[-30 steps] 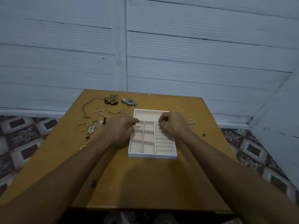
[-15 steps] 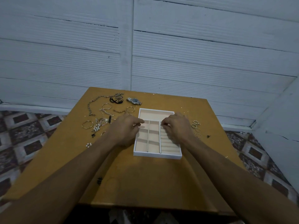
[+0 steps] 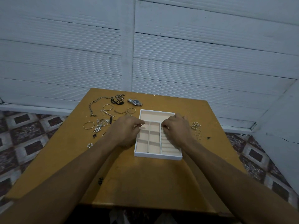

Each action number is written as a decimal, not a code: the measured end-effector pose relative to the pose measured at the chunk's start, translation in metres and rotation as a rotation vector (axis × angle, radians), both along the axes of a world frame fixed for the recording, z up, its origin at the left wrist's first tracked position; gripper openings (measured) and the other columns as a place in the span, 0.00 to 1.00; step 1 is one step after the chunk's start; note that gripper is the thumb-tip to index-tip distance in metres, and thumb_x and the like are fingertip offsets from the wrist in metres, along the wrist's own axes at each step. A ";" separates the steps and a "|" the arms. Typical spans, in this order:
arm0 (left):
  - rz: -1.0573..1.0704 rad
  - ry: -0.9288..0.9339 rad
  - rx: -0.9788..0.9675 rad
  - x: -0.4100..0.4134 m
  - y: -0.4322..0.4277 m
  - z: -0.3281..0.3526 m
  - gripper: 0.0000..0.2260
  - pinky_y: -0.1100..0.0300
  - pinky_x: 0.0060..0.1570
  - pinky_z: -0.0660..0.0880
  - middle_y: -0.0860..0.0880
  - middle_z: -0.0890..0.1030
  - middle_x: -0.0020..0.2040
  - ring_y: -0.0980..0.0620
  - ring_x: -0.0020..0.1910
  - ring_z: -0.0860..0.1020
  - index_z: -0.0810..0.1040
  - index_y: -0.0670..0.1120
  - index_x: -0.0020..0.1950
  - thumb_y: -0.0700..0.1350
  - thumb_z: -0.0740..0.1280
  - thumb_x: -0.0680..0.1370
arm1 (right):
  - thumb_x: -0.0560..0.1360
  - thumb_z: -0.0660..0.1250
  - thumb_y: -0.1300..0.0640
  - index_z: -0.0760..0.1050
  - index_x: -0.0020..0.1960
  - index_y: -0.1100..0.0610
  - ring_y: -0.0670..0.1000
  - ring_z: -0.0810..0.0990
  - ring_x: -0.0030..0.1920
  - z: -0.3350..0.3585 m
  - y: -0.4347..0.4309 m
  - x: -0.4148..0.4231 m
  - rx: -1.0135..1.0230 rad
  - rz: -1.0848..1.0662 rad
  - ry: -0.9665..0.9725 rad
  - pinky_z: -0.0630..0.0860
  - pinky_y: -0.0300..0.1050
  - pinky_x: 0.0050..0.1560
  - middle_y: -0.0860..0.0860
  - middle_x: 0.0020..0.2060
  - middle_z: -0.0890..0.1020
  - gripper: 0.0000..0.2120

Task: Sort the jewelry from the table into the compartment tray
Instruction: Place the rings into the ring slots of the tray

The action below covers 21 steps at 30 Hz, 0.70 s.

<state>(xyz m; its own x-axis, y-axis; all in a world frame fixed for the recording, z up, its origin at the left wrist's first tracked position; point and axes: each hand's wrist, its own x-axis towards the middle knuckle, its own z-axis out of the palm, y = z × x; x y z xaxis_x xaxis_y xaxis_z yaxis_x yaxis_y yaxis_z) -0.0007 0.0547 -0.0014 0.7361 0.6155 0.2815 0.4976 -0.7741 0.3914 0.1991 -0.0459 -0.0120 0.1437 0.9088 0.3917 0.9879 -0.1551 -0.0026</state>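
The white compartment tray (image 3: 157, 156) with beige lining lies mid-table. My right hand (image 3: 177, 129) hovers over its right column of ring slots and pinches a small ring (image 3: 162, 127) at the fingertips. Over the tray's left rim sits my left hand (image 3: 127, 129) with curled fingers, the thumb pointing into the tray. A pale glint shows at its fingertips, and I cannot tell whether it holds anything. Loose jewelry lies left of the tray: a wristwatch (image 3: 135, 102), a chain necklace (image 3: 94, 103), gold hoops (image 3: 88, 125) and a pearl cluster (image 3: 98, 128). Several small rings (image 3: 195, 125) lie to the right.
The yellow-brown table (image 3: 145, 183) stands against a white panelled wall. A black cord piece (image 3: 117, 101) lies near the watch, a pearl flower (image 3: 90, 145) by my left forearm, and a dark speck (image 3: 208, 137) at the right. Patterned floor tiles show on both sides.
Both hands stay over the tray in nearly the same pose. My head has shifted a little, so the table sits slightly differently in view.
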 end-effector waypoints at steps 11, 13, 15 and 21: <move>-0.018 0.034 0.008 -0.001 -0.003 -0.001 0.14 0.54 0.59 0.72 0.49 0.80 0.62 0.50 0.61 0.75 0.79 0.48 0.64 0.44 0.62 0.80 | 0.74 0.69 0.54 0.83 0.42 0.49 0.53 0.74 0.45 -0.005 0.002 -0.001 0.014 -0.005 -0.096 0.61 0.48 0.44 0.46 0.38 0.84 0.05; -0.016 0.035 0.004 -0.002 -0.003 0.000 0.14 0.55 0.59 0.72 0.49 0.80 0.63 0.50 0.61 0.75 0.79 0.48 0.64 0.44 0.62 0.80 | 0.76 0.66 0.53 0.83 0.45 0.49 0.52 0.74 0.47 -0.005 0.001 -0.001 -0.004 -0.016 -0.081 0.58 0.48 0.45 0.45 0.40 0.85 0.07; -0.013 0.026 0.002 -0.002 -0.004 -0.001 0.14 0.55 0.59 0.71 0.49 0.80 0.63 0.50 0.61 0.75 0.79 0.49 0.64 0.44 0.62 0.80 | 0.78 0.64 0.53 0.83 0.47 0.48 0.52 0.74 0.49 -0.005 -0.001 -0.001 -0.034 -0.022 -0.063 0.58 0.49 0.46 0.45 0.42 0.85 0.09; -0.011 0.036 -0.007 0.000 -0.006 0.000 0.14 0.56 0.58 0.71 0.50 0.80 0.62 0.50 0.61 0.75 0.79 0.50 0.64 0.45 0.62 0.80 | 0.73 0.69 0.60 0.84 0.44 0.48 0.52 0.75 0.45 -0.013 -0.006 -0.005 0.000 -0.075 0.010 0.53 0.47 0.41 0.46 0.38 0.85 0.08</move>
